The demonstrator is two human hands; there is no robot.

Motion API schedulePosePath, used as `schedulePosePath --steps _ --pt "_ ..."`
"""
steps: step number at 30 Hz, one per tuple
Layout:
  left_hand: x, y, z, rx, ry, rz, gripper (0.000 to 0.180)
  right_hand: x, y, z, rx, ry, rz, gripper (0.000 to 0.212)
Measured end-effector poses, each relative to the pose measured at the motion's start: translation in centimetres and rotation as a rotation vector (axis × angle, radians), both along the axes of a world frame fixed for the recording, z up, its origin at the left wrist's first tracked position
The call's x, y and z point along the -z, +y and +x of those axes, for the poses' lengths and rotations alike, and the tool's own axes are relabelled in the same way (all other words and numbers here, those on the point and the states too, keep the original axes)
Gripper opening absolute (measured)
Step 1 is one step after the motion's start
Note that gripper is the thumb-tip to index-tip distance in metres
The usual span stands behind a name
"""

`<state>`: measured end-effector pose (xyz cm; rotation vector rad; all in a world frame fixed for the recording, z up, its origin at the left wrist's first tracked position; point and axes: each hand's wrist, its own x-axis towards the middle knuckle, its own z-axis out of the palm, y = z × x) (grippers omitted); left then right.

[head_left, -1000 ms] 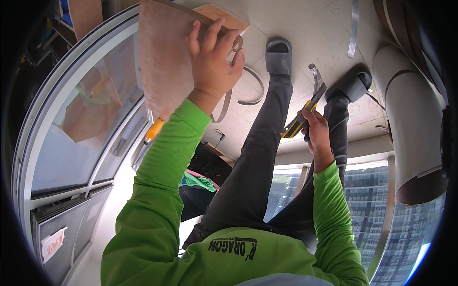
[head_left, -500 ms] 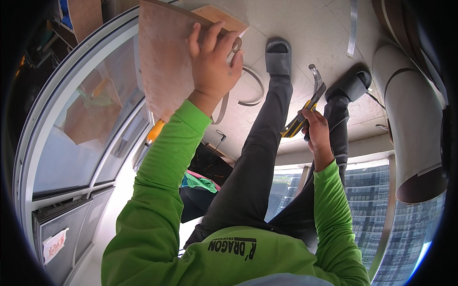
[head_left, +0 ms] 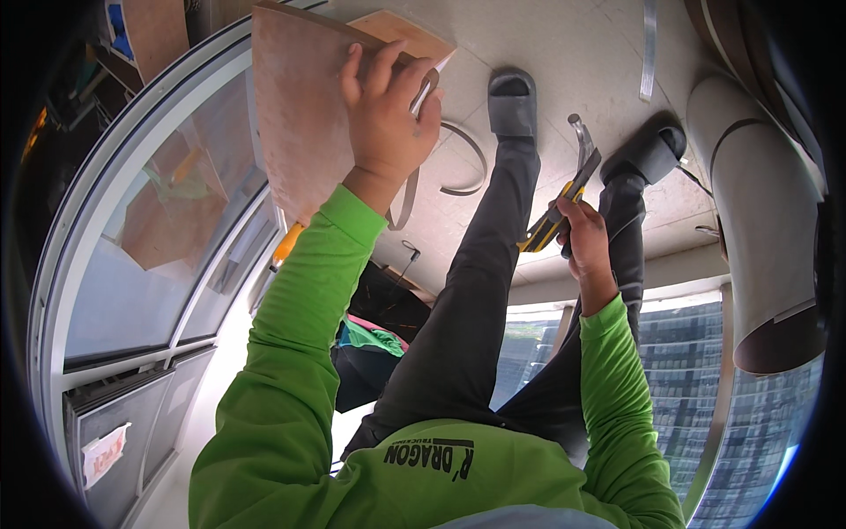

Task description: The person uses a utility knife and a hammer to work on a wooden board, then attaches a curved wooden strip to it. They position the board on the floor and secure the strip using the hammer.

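Hands on board and cutter, blue-stocked shelf

Far tiled floor leaves passage between wooden board, left, and rolled sheet, right; slide sandals obstruct nearer.

A pale tiled floor is filling the upper centre, its faint joints crossing. At left, a glass pane is sitting in a silver frame, both curving toward the rim; grey panels are standing below, one bearing a paper label. At upper left, a brown partition is bordering a dark recess. A low ledge is edging the floor at lower right, where windows are framing a grey building. Bright light is whitening the area beside the panels.
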<state>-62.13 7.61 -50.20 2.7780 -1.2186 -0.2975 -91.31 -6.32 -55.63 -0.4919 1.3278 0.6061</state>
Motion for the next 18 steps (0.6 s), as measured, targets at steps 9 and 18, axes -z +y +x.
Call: schedulePosePath --steps 9,18 --pt "1.3 -0.6 -1.0 -0.085 -0.039 -0.057 0.039 0.1 0.0 -0.1 -0.001 -0.001 0.008 0.026" --pt "1.1 -0.4 -0.6 -0.095 -0.012 -0.022 0.037 0.1 -0.1 0.1 0.018 0.014 0.01 0.025"
